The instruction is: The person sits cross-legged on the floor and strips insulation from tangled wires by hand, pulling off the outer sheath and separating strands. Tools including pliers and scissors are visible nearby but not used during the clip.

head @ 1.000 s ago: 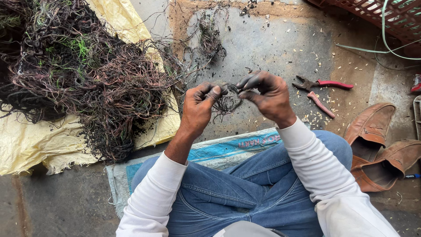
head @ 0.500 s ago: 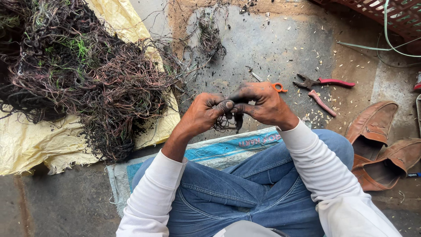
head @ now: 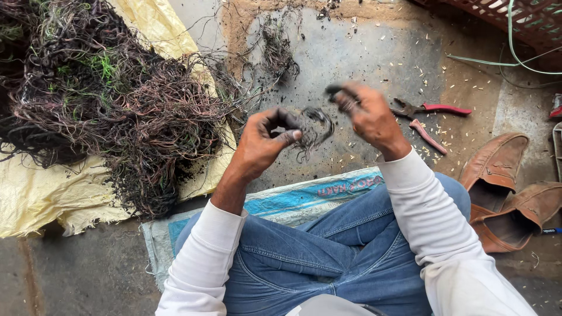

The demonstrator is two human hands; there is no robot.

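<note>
I sit cross-legged in blue jeans on a woven sack (head: pixel 328 196) on the concrete floor. My left hand (head: pixel 266 140) pinches a small tangle of thin dark wire (head: pixel 315 130) between thumb and fingers. My right hand (head: pixel 366 114), blurred by motion, grips the other end of the same tangle and is raised a little to the right. A big heap of tangled dark and reddish wire (head: pixel 111 99) lies to my left on a yellow sheet (head: pixel 41 199).
Red-handled pliers (head: pixel 430 109) lie on the floor just right of my right hand. A pair of brown leather shoes (head: pixel 509 187) stands at the right. A smaller clump of wire (head: pixel 278 50) lies ahead. A red-brown crate (head: pixel 521 17) and a green cable (head: pixel 515 55) sit top right.
My hands, held close together over the small wire tangle, have drawn apart; the right hand has moved up and right, stretching the tangle between them.
</note>
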